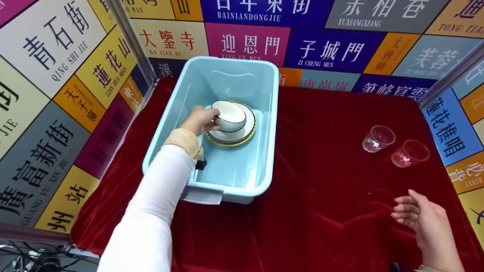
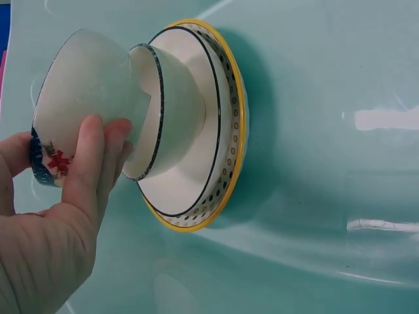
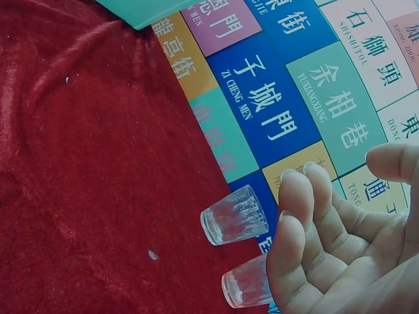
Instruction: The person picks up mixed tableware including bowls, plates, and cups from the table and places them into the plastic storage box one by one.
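Note:
Inside a light blue plastic tub point(image 1: 269, 166), my left hand point(image 1: 199, 120) grips the rim of a tilted bowl point(image 2: 85, 82), white with a dark band and a red flower motif. Right below it a second white bowl point(image 2: 183, 108) with a dark rim stands on a white plate point(image 2: 173, 196), overlapped by the held bowl in the left wrist view. Under that plate lies a yellow-rimmed plate point(image 2: 241, 131) with a dotted border. My right hand point(image 1: 427, 217) is off to the right over the cloth, holding nothing, its fingers loosely bent.
Two clear glasses, one farther point(image 1: 378, 139) and one nearer point(image 1: 410, 153), stand at the right of the red velvet cloth point(image 1: 321, 181). Panels with street names point(image 1: 249, 41) wall in the back and sides. Cables point(image 1: 38, 257) show at lower left.

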`<action>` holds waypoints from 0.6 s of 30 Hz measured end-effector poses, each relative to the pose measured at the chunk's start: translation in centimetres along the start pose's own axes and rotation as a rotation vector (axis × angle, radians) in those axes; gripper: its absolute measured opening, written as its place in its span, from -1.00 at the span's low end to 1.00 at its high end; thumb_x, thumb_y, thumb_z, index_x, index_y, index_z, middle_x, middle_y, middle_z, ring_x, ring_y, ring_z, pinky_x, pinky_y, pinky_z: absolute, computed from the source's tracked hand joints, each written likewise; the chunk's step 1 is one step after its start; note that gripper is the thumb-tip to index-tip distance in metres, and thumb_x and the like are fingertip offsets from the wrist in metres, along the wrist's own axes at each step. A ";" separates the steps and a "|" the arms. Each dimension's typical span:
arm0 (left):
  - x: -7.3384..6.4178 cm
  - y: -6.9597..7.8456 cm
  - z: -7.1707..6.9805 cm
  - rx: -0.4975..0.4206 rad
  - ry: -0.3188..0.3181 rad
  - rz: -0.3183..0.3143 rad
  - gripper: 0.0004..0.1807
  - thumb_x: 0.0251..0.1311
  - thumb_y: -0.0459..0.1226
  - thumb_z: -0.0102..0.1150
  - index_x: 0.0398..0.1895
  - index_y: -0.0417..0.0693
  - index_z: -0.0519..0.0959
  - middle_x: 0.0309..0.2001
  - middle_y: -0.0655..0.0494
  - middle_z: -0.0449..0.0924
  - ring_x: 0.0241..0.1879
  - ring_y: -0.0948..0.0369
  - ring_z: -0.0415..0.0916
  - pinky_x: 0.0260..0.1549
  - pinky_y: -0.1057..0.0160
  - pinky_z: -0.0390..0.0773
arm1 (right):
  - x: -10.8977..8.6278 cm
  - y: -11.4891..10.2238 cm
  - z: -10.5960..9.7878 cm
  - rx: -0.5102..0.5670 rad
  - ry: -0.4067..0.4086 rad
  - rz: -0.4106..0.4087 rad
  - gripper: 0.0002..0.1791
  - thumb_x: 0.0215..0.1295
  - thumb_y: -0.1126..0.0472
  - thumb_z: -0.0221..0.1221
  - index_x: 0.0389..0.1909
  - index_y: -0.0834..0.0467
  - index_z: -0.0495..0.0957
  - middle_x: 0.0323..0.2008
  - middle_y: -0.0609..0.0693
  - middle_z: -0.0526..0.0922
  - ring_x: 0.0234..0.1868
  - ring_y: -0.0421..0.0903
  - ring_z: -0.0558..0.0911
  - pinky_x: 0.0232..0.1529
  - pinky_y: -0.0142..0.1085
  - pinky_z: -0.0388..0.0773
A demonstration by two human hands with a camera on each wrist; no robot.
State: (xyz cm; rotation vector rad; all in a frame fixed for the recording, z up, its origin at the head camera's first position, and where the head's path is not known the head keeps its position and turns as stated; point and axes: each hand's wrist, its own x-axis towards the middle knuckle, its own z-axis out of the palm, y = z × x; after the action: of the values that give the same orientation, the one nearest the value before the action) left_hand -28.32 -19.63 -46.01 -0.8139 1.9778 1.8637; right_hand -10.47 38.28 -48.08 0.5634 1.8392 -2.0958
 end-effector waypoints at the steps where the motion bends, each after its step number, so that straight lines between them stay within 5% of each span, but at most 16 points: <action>1: 0.0 0.0 0.0 0.005 0.001 -0.001 -0.34 0.31 -0.35 0.06 0.42 -0.24 0.06 0.02 -0.08 0.31 -0.33 0.13 0.62 -0.10 0.29 0.75 | 0.1 0.0 0.0 0.000 -0.003 0.000 -0.53 0.53 -0.10 0.05 -0.40 0.11 0.75 -0.49 -0.08 0.72 -0.47 -0.13 0.71 -0.39 -0.30 0.73; 7: 0.2 0.0 0.3 0.035 -0.003 0.002 -0.34 0.33 -0.34 0.07 0.43 -0.25 0.08 0.09 -0.14 0.35 -0.37 0.14 0.64 -0.08 0.29 0.75 | 0.7 -0.3 -0.1 0.051 -0.029 -0.018 -0.52 0.54 -0.08 0.03 -0.40 0.13 0.74 -0.49 -0.06 0.72 -0.48 -0.12 0.71 -0.40 -0.31 0.73; 18: 0.3 -0.3 0.3 0.040 0.019 0.003 -0.45 0.32 -0.34 0.06 0.33 -0.29 0.20 -0.15 -0.05 0.39 -0.38 0.14 0.64 -0.12 0.29 0.76 | 1.8 0.0 -0.3 0.080 -0.014 -0.011 -0.52 0.53 -0.08 0.05 -0.41 0.14 0.74 -0.51 -0.05 0.73 -0.49 -0.12 0.70 -0.43 -0.31 0.72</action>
State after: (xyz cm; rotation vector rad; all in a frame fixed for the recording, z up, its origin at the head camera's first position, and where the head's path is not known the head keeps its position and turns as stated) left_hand -28.42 -19.36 -46.39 -0.8208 2.0215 1.8184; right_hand -12.05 38.65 -48.98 0.5574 1.7605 -2.1833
